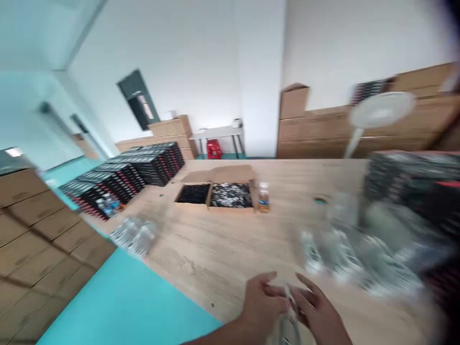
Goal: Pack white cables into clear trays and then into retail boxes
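My left hand (pixel 260 302) and my right hand (pixel 318 311) meet low over the near edge of the wooden table (pixel 215 249). Both pinch a small clear plastic packet (pixel 288 311) between them, smeared by motion. To the right of my hands lies a blurred heap of clear plastic packets (pixel 359 254). Farther back on the table stands an open cardboard box (pixel 217 191) with a dark compartment and a light speckled one.
A small bottle (pixel 264 197) stands beside the box. Another pile of clear packets (pixel 134 235) lies at the table's left edge. Stacks of black boxes (pixel 132 172) fill the far left. Cardboard cartons (pixel 39 230) stand on the floor left; a white fan (pixel 381 112) rises at right.
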`<state>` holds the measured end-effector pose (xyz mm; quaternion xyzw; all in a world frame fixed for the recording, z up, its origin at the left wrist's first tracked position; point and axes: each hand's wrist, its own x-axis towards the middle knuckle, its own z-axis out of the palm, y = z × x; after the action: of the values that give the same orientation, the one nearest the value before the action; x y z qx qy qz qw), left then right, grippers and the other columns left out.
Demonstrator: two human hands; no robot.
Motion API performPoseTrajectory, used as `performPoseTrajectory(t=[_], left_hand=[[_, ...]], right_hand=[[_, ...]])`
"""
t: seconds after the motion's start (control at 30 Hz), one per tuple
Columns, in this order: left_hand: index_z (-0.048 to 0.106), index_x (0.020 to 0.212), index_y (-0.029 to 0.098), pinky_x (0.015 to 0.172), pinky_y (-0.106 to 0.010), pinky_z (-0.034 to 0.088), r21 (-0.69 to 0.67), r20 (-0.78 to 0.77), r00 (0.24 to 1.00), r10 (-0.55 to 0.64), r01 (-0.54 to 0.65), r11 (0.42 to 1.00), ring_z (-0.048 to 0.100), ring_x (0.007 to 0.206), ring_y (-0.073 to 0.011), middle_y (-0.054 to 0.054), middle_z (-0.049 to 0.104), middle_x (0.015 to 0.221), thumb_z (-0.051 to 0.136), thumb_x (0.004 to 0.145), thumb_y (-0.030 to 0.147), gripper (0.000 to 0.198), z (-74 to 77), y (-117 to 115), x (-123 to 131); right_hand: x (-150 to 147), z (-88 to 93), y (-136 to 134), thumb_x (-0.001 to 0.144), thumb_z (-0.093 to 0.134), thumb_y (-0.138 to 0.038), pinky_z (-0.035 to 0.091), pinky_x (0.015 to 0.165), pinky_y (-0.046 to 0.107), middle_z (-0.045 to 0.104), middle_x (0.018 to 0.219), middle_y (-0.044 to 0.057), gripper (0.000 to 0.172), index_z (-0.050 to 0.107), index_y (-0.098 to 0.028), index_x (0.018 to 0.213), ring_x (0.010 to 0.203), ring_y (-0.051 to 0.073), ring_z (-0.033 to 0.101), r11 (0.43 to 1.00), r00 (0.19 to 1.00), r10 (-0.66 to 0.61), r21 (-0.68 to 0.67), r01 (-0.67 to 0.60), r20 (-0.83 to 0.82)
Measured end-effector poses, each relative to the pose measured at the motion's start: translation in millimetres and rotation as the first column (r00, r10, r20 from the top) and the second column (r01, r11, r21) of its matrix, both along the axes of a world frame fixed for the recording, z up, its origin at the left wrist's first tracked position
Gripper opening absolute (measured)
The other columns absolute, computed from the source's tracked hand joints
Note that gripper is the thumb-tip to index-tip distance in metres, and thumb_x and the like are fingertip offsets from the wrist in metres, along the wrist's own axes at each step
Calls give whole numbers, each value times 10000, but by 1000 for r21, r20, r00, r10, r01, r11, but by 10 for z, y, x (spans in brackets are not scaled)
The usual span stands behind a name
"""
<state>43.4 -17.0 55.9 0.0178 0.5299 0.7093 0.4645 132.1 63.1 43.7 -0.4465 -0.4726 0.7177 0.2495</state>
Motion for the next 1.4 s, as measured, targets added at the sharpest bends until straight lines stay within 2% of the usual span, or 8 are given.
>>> performPoseTrajectory(t=[0.17, 0.33, 0.6, 0.9, 1.07, 1.23, 1.33, 1.4], left_hand=[[568, 1022, 129, 573, -330, 464, -13, 114, 983, 147, -146, 989, 631, 587, -202, -84, 671, 772, 832, 333, 141, 738, -157, 96, -449], [568, 992, 176, 648, -281, 490, 74, 101, 973, 206, -213, 974, 645, 699, -157, -44, 668, 852, 843, 448, 168, 610, 80, 131, -874], [593, 987, 187, 667, -269, 510, 176, 110, 994, 11, -31, 984, 641, 699, -129, -9, 650, 826, 844, 536, 148, 518, 364, 415, -1139], [556, 846, 193, 573, -237, 449, 233, 119, 947, -298, 265, 936, 608, 607, -117, 32, 621, 708, 833, 556, 181, 401, 497, 624, -1055], [575, 856, 193, 589, -268, 469, 134, 133, 827, -546, 531, 837, 631, 618, -147, 5, 664, 728, 853, 527, 220, 432, 114, 520, -692], [601, 962, 191, 678, -359, 516, 39, -11, 655, -756, 755, 654, 671, 738, -241, -78, 699, 799, 838, 529, 334, 514, -414, 465, -272], [572, 1129, 193, 908, -438, 486, -122, -403, 556, -727, 755, 645, 623, 1058, -308, -149, 670, 1113, 716, 687, 403, 509, -422, 653, -152], [540, 1202, 216, 1005, -467, 430, -174, -678, 377, -632, 753, 635, 549, 1188, -303, -137, 599, 1268, 620, 786, 379, 454, -227, 914, -20]], right_hand=[[-379, -353, 142, 529, 810, -541, 544, 602, 325, 690, 823, 54, 879, 495, -204, 1277, 707, 222, 659, 993, 1000, -1, -115, 0, -9], [-443, -373, -21, 586, 757, -601, 559, 693, 354, 700, 976, 72, 752, 567, -225, 1208, 838, 251, 687, 988, 995, -96, -123, 94, -5], [-490, 22, -154, 684, 754, -531, 500, 554, 291, 678, 825, 39, 636, 575, -212, 1204, 650, 169, 628, 990, 978, 59, -112, -83, -200], [-389, 95, -261, 694, 756, -522, 450, 556, 267, 636, 719, 14, 624, 586, -192, 1195, 623, 144, 569, 998, 981, -63, 19, 67, -185], [-67, 45, -274, 774, 653, -585, 480, 616, 289, 625, 982, 56, 677, 463, -250, 1330, 782, 173, 619, 942, 938, -321, 63, 331, -129], [476, -62, -189, 735, 721, -518, 436, 510, 244, 549, 749, -22, 591, 552, -217, 1214, 618, 128, 574, 908, 907, -396, 91, 410, -144], [880, -209, -125, 737, 721, -515, 414, 480, 228, 558, 738, -20, 547, 572, -203, 1161, 600, 119, 567, 866, 857, -495, 2, 500, -145], [1195, -312, -57, 721, 741, -508, 399, 466, 216, 570, 753, -17, 564, 564, -205, 1162, 591, 108, 559, 814, 801, -580, -69, 577, -149]])
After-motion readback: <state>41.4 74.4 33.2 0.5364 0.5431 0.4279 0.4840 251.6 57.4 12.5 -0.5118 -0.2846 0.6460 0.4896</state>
